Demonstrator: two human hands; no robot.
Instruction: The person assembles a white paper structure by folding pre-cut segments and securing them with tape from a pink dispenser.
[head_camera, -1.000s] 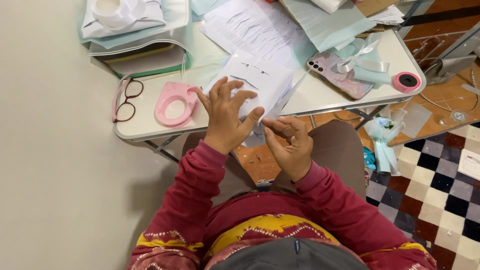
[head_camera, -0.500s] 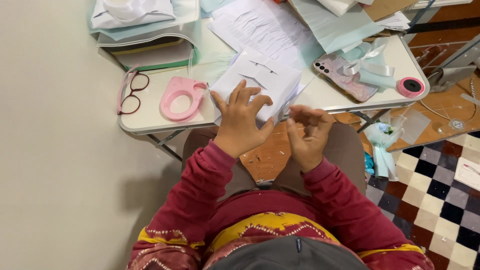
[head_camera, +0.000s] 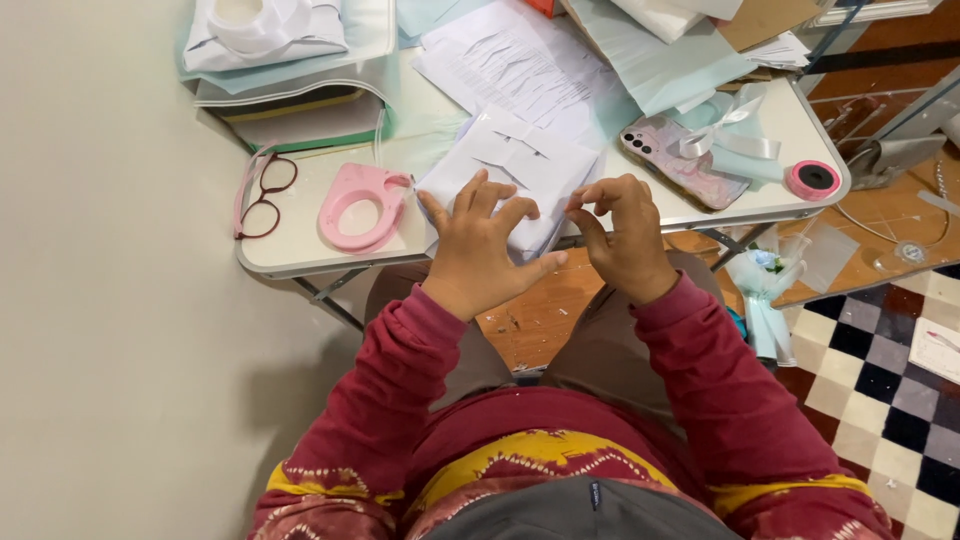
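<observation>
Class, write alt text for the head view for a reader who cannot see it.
A seated person's left hand rests on folded white paper at a cluttered table's edge, with the right hand raised beside it. Nearby lie a pink ring-shaped holder, red glasses and a phone.

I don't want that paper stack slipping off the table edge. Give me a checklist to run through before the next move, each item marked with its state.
1. Left hand resting on the folded white paper: ok.
2. Right hand holding something: cannot tell, its fingers are curled.
3. Paper fully on the table: not ok, it overhangs the near edge.
4. Phone apart from the hands: ok.
5. Pink tape holder beside the paper, untouched: ok.
</observation>
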